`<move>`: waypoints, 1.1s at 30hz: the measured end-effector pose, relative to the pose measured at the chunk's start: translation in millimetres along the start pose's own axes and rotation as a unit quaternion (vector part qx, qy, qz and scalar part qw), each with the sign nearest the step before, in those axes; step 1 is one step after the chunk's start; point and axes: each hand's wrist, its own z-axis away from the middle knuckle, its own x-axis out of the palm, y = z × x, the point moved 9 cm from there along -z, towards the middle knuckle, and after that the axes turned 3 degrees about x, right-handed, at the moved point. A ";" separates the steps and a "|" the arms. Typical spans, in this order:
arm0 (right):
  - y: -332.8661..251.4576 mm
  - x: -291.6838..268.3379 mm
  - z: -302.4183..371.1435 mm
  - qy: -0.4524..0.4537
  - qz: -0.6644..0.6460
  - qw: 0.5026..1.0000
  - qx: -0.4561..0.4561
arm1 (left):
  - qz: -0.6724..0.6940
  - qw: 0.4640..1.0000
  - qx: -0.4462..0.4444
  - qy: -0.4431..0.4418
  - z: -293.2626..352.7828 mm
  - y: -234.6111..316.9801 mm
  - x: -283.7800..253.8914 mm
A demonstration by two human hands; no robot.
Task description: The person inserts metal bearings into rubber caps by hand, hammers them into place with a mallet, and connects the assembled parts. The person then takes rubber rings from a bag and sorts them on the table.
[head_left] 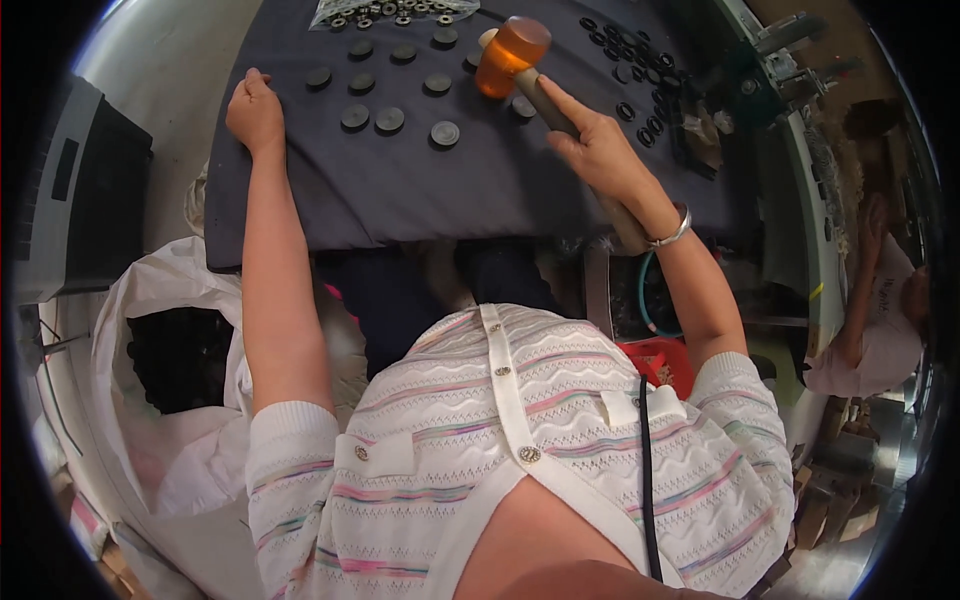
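My right hand (607,157) grips the handle of a mallet (513,60) with a translucent amber head. The mallet head is over the far part of the dark cloth, among grey round discs, and hides part of what lies there. One grey disc (444,133) lies left of the mallet, with several more around it. My left hand (256,110) is closed at the left edge of the cloth, apart from the discs; whatever its fingers hold, if anything, is hidden.
The dark cloth (340,200) covers the table. Black rings (625,111) lie at its far right, and a clear bag (390,12) of small ring-shaped parts at the far edge. A green machine (765,80) stands right; a white sack (165,270) lower left. Another person (870,320) is far right.
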 end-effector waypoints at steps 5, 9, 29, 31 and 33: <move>-21.6 -60.2 26.9 0.072 -0.046 0.996 0.013 | -0.005 1.000 0.007 0.000 -2.6 -2.6 -5.3; 18.0 -5.3 38.0 -0.008 0.116 0.991 0.065 | -0.006 1.000 -0.004 0.001 -7.8 -11.6 -6.9; 4.7 -13.4 31.9 -0.010 0.073 0.997 0.017 | -0.004 1.000 -0.001 -0.011 -4.8 -3.0 -5.5; 2.5 -13.9 30.0 -0.023 0.061 0.997 0.029 | -0.014 1.000 0.000 -0.002 -5.5 -9.0 -6.6; 1.0 -19.1 20.3 -0.033 0.011 0.999 0.038 | -0.031 0.999 0.005 0.011 -5.0 -10.2 -6.7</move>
